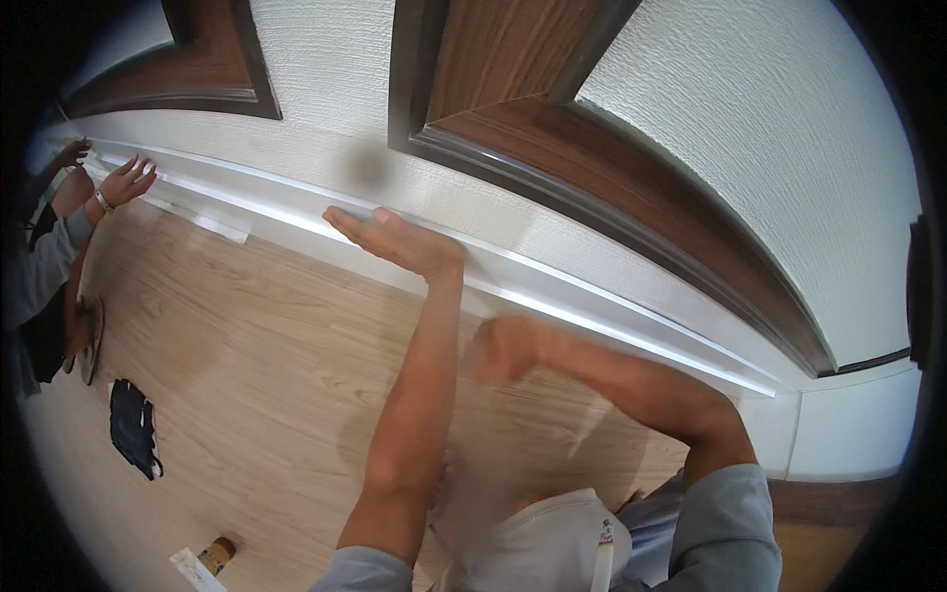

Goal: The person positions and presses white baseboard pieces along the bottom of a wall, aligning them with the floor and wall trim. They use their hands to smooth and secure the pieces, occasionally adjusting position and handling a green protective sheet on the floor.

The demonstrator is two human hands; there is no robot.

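Observation:
A long white trim strip (612,316) runs along the foot of the wall, from the far left to the lower right. My left hand (400,242) lies against it near the middle, wrist bent back, with straight fingers pointing left and nothing in its grasp. Below the strip and to the right, my right hand (508,350) is in the air, bent into a rounded fist. Motion blurs its fingers, and nothing shows sticking out of it. At the far left, another person's hand (126,185) is at the strip's other end, with a second hand behind it.
Wood-framed panels (508,59) stand out from the white textured wall (326,49) above the strip. On the wood-patterned floor (266,375) lie a black cloth-like item (135,426) and, lower down, a small container with a brown top (219,553) beside a white piece.

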